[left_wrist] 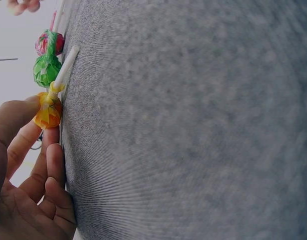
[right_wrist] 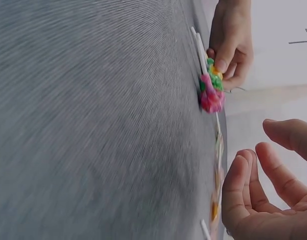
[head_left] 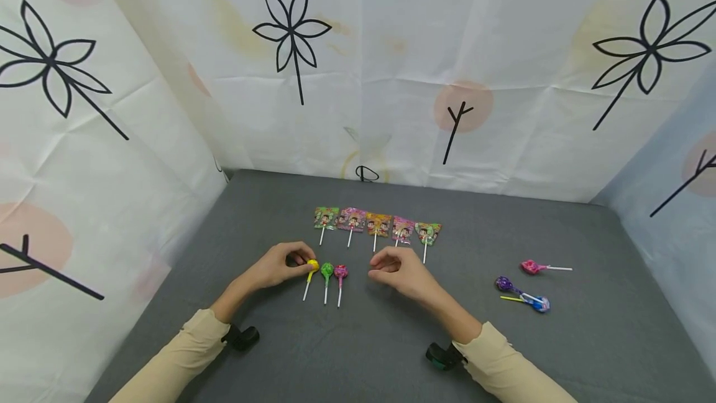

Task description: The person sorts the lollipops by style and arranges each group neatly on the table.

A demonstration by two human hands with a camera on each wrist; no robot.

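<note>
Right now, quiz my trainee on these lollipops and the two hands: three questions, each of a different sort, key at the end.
1. True or false: the left hand touches the yellow lollipop.
2. How many flat lollipops lie in the back row? A) three B) five C) seven
3. Fill in: the right hand holds ____.

Key
1. True. Its fingertips are on the yellow head, next to the green lollipop and the pink lollipop.
2. B, five.
3. Nothing. Its fingers are loosely curled, above the grey table.
</note>
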